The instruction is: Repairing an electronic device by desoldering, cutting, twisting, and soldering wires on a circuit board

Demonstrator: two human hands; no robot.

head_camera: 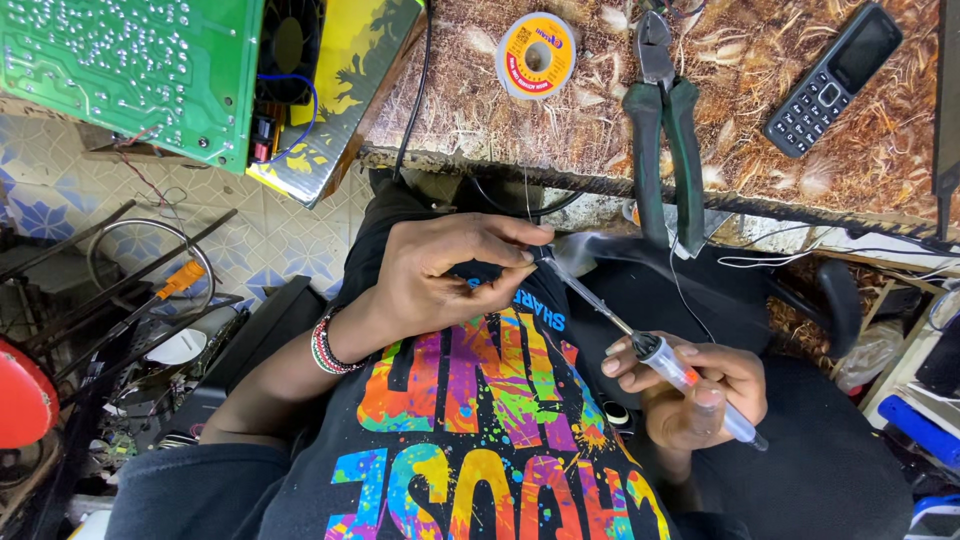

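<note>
While a thin solder wire [527, 190] is pinched in the left hand [440, 275], a soldering iron [640, 345] is gripped in the right hand [695, 390], below the bench [780, 170] edge.

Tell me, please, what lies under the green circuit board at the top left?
Under the green circuit board a black fan, a blue wire and a yellow panel show at its right edge. The board covers whatever lies further left.
</note>
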